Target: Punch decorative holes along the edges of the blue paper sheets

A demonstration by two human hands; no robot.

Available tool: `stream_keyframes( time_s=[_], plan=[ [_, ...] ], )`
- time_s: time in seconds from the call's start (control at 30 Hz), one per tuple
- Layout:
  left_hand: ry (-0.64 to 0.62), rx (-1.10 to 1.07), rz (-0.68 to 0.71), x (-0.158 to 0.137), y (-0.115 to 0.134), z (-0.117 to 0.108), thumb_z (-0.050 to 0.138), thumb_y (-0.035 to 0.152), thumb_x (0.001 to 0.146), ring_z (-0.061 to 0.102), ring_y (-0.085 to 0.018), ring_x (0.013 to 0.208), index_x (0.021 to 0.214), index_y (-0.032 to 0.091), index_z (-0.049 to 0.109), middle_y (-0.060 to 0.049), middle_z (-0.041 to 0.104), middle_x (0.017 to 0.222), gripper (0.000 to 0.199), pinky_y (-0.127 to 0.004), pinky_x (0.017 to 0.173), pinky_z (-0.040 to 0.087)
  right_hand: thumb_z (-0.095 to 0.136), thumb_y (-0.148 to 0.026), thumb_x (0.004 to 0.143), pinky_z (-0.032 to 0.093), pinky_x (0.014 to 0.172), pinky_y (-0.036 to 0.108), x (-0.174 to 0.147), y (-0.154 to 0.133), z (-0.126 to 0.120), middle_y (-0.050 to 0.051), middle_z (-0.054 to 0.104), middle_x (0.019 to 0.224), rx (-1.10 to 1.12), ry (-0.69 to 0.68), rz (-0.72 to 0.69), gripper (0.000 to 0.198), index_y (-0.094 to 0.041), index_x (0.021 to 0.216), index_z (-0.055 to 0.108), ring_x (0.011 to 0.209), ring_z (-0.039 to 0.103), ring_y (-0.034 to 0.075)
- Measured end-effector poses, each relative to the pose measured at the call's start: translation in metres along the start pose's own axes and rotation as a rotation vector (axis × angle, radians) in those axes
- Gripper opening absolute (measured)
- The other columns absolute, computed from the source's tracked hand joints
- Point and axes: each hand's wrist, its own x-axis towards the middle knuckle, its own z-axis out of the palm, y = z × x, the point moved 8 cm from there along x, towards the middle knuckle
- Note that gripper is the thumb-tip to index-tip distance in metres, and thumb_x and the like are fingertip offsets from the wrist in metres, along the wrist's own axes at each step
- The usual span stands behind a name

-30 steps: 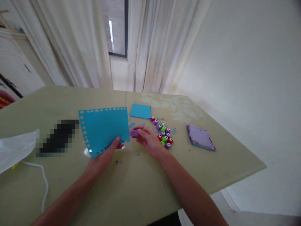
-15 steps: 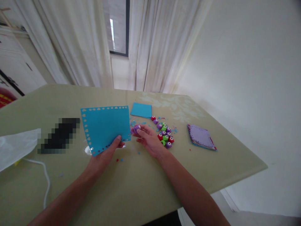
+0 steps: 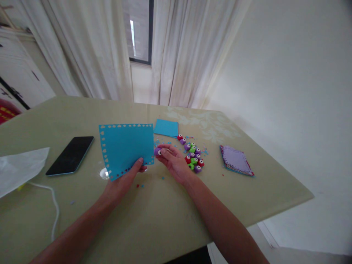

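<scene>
My left hand (image 3: 129, 171) is closed on the lower edge of a blue sheet of paper (image 3: 128, 146) and holds it tilted up above the table. Small shapes are punched along the sheet's top, left and bottom edges, with a few at its lower right corner. My right hand (image 3: 176, 163) pinches a small purple craft punch (image 3: 157, 151) with a white round button, at the sheet's right edge. Whether the paper is inside the punch's slot I cannot tell. Beside my right hand several purple, green and red craft punches (image 3: 194, 157) lie in a cluster.
A blue paper stack (image 3: 166, 128) lies behind the punches, amid scattered confetti (image 3: 189, 138). To the right sits a pile of punched sheets (image 3: 236, 160), purple on top. At left are a phone (image 3: 72, 155), a white sheet (image 3: 20, 169) and a white cable (image 3: 55, 205).
The purple punch has turned in my right hand, so its white button now faces more toward me. The blue sheet appears slightly further right, along with a small shift of the whole view.
</scene>
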Motion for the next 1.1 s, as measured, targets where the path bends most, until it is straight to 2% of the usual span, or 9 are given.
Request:
stream_keyframes(
  time_s=[0.13,0.3,0.53,0.77,0.97,1.1],
  plan=[
    [-0.01,0.016,0.026,0.004,-0.007,0.001,0.073,0.057,0.083,0.082,-0.029,0.085,0.088,0.023,0.08,-0.007,0.085,0.086,0.035,-0.041,0.088,0.065,0.097,-0.043,0.069,0.056,0.097,0.035,-0.001,-0.002,0.004,0.001,0.078,0.1,-0.047,-0.028,-0.028,0.042,-0.026,0.102,0.078,0.093,0.071,0.017],
    [-0.016,0.042,0.054,0.008,-0.013,0.002,0.073,0.053,0.085,0.081,-0.028,0.083,0.085,0.024,0.08,-0.005,0.085,0.086,0.029,-0.039,0.087,0.065,0.096,-0.042,0.07,0.054,0.084,0.031,-0.002,0.0,0.004,0.0,0.077,0.094,-0.125,-0.051,-0.012,0.043,-0.027,0.107,0.079,0.089,0.07,0.017],
    [-0.012,0.054,0.037,0.005,-0.012,0.003,0.073,0.057,0.084,0.082,-0.029,0.086,0.088,0.024,0.08,-0.005,0.086,0.087,0.034,-0.041,0.087,0.065,0.094,-0.044,0.072,0.052,0.083,0.031,0.0,-0.011,-0.003,0.003,0.08,0.106,-0.095,0.001,-0.05,0.04,-0.025,0.105,0.081,0.091,0.071,0.018],
    [-0.003,0.044,0.063,0.004,-0.007,0.004,0.073,0.054,0.083,0.082,-0.029,0.084,0.085,0.025,0.079,-0.005,0.085,0.083,0.03,-0.041,0.087,0.065,0.093,-0.044,0.073,0.049,0.077,0.029,0.0,-0.003,-0.002,0.001,0.078,0.097,-0.187,-0.045,-0.021,0.04,-0.027,0.106,0.08,0.087,0.069,0.017],
    [0.002,0.05,0.074,0.003,-0.004,0.003,0.072,0.055,0.081,0.082,-0.03,0.081,0.082,0.024,0.079,-0.006,0.085,0.081,0.031,-0.043,0.087,0.065,0.093,-0.044,0.074,0.048,0.076,0.029,0.002,-0.002,-0.004,0.001,0.078,0.098,-0.206,-0.052,-0.055,0.04,-0.027,0.108,0.079,0.087,0.068,0.017],
    [-0.045,0.083,0.086,0.004,-0.007,0.006,0.07,0.055,0.082,0.081,-0.03,0.079,0.081,0.025,0.079,-0.006,0.085,0.082,0.032,-0.04,0.074,0.067,0.097,-0.041,0.068,0.05,0.078,0.03,0.0,0.004,0.001,0.001,0.078,0.094,-0.204,-0.093,0.008,0.044,-0.025,0.104,0.079,0.084,0.068,0.017]
  ],
)
